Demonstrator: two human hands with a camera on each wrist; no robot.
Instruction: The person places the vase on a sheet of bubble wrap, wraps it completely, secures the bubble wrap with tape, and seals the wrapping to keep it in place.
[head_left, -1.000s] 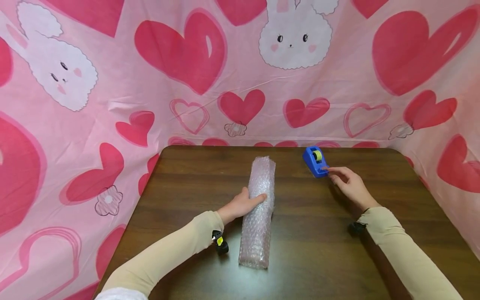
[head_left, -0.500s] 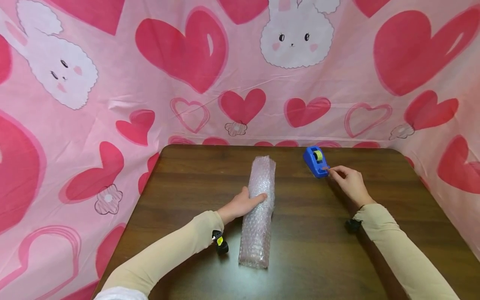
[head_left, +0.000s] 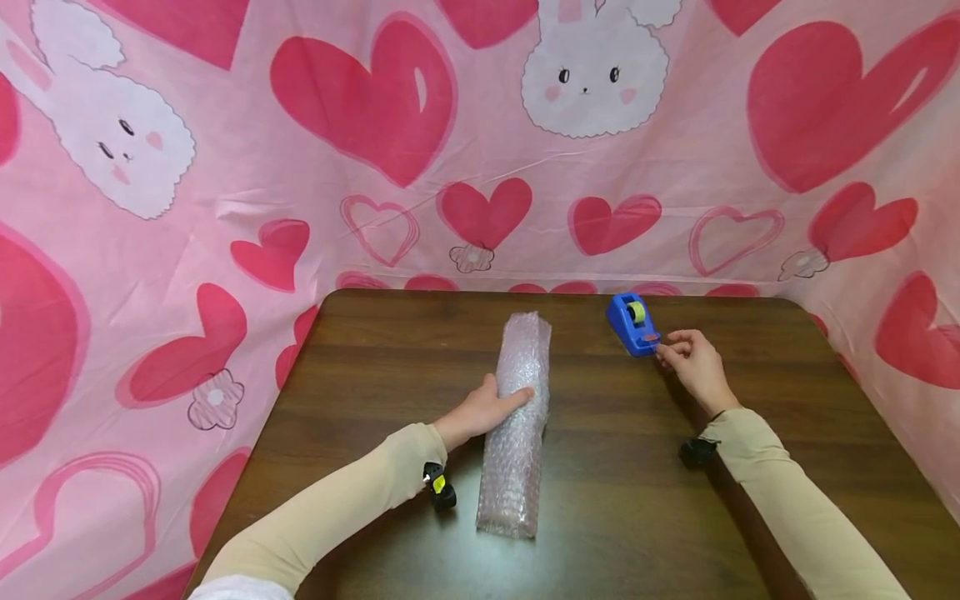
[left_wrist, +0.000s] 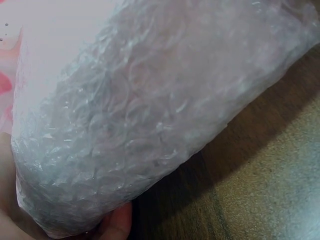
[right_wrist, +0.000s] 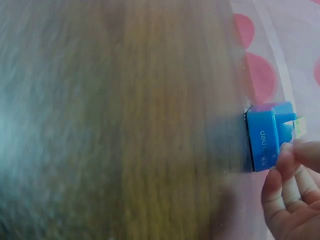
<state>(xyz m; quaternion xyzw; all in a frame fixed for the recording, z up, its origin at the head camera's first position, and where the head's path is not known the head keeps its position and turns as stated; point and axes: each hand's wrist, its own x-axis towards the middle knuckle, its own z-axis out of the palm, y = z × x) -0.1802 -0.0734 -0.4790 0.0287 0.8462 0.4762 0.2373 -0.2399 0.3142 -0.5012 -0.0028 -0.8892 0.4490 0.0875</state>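
Observation:
A long bundle in clear bubble wrap [head_left: 517,417] lies lengthwise on the table. My left hand [head_left: 483,408] grips it at the middle, thumb across the top and fingers underneath; the left wrist view shows fingertips [left_wrist: 117,222] coming out below the bubble wrap [left_wrist: 150,100]. A blue tape dispenser [head_left: 632,325] with a yellowish roll stands at the back right. My right hand [head_left: 697,367] is at its front end, thumb and forefinger pinching the tape's end by the cutter. In the right wrist view, the right hand [right_wrist: 295,190] meets the dispenser [right_wrist: 265,137]; the clear tape itself is hard to see.
The dark wooden table [head_left: 375,350] has its back edge just behind the dispenser. A pink cloth [head_left: 480,133] printed with hearts and rabbits hangs behind and at both sides. Each wrist carries a small black camera [head_left: 442,492].
My right hand has shifted slightly, its wrist turning and moving left, with its fingertips still at the dispenser's front. The left hand and the bubble-wrapped bundle have stayed put.

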